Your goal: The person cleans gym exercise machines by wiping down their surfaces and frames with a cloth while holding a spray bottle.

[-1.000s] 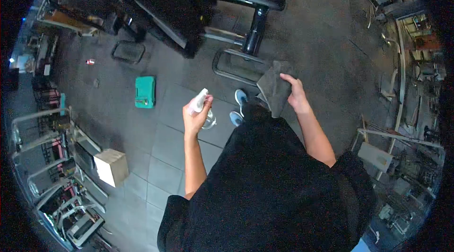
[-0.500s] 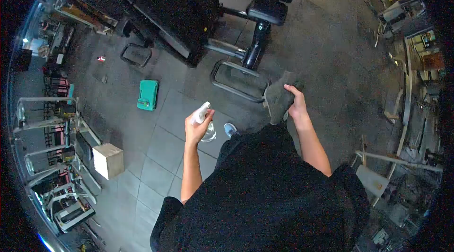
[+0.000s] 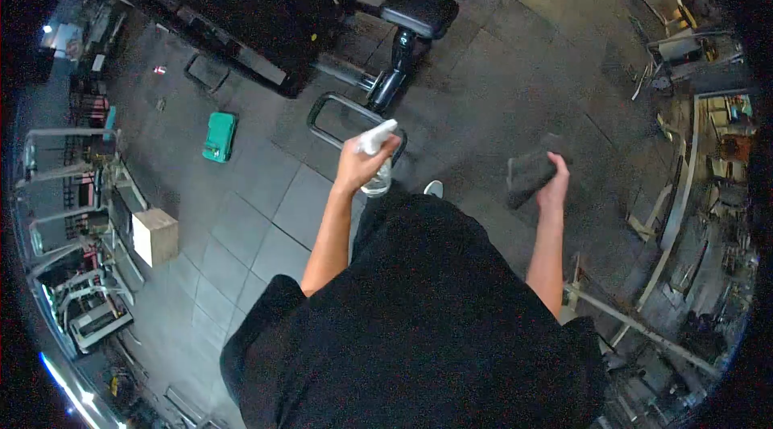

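We log one fisheye view, round in outline, black and unlit at the corners. Lighting: dim and cool overall, the floor (image 3: 499, 107) grey, a paler patch at lower left. Bright points: small white lights along the left rim, with a bluish-white streak at lower left. Glare: soft sheen on the black padded seat (image 3: 419, 10); one face of the box (image 3: 155, 236) near-white. Shadow: black shirt (image 3: 419, 316) almost without detail. Grain: speckled across dark areas. Distortion: equipment at both sides bent and smeared. Blur: slight softness about the dark cloth (image 3: 530, 178).

Bottle (image 3: 377, 179) between case (image 3: 219, 137) and cloth (image 3: 527, 179), seat (image 3: 419, 12) ahead (box (image 3: 155, 237) farther left)
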A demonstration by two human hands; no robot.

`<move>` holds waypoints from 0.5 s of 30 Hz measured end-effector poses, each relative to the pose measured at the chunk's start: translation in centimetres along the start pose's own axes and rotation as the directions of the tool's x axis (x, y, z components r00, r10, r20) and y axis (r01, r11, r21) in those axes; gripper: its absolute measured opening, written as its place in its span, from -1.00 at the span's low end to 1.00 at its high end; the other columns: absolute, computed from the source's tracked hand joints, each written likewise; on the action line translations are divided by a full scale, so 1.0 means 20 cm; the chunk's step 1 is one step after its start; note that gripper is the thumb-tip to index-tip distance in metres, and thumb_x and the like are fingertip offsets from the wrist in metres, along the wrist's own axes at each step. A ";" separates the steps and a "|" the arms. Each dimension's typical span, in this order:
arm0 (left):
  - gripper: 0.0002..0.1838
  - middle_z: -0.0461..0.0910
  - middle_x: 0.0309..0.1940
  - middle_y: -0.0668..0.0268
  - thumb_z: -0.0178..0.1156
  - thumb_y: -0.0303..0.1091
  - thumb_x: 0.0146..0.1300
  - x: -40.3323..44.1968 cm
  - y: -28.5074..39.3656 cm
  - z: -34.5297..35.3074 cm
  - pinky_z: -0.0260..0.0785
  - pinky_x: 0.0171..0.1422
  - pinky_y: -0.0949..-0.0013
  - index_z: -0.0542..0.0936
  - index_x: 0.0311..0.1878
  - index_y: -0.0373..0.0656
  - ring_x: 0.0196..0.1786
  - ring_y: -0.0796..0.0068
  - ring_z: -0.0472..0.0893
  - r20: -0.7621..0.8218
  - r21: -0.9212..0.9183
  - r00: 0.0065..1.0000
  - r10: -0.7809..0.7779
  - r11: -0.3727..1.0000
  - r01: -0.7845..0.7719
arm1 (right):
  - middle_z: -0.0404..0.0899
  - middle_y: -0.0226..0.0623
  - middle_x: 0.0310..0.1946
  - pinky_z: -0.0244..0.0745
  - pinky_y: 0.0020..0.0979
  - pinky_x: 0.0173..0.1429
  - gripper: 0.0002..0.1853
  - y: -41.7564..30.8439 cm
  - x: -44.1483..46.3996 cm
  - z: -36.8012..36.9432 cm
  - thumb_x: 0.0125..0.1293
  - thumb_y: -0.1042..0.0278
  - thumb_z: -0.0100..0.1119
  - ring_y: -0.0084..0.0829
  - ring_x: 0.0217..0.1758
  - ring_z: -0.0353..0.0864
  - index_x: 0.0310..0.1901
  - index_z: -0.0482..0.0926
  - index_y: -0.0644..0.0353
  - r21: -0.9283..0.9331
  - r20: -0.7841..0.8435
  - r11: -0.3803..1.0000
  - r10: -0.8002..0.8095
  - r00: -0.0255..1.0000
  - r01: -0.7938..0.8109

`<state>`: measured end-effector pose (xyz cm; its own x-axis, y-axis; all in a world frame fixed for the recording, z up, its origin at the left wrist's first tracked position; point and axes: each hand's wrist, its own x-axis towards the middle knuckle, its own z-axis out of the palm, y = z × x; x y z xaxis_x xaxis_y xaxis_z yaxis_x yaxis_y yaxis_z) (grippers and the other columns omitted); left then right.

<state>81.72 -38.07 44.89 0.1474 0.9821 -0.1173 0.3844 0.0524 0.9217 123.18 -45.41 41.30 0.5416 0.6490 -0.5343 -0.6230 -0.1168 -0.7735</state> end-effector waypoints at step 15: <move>-0.62 0.77 -0.21 0.18 0.37 0.03 0.26 0.60 0.19 0.53 0.56 -0.03 0.25 0.75 -0.06 -0.07 -0.14 0.17 0.76 0.218 0.147 0.973 0.072 0.984 -0.105 | 0.73 -0.30 -0.18 0.54 -0.35 0.02 -0.59 -0.29 0.32 -0.45 0.05 0.42 0.57 -0.44 -0.17 0.65 -0.06 0.66 0.35 -0.775 0.179 0.617 0.014 0.984 0.132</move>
<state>94.70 -27.98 43.05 0.3699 0.9201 -0.1289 0.4965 -0.0784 0.8645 135.34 -47.33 39.22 0.4236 0.7712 -0.4753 0.1247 -0.5693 -0.8126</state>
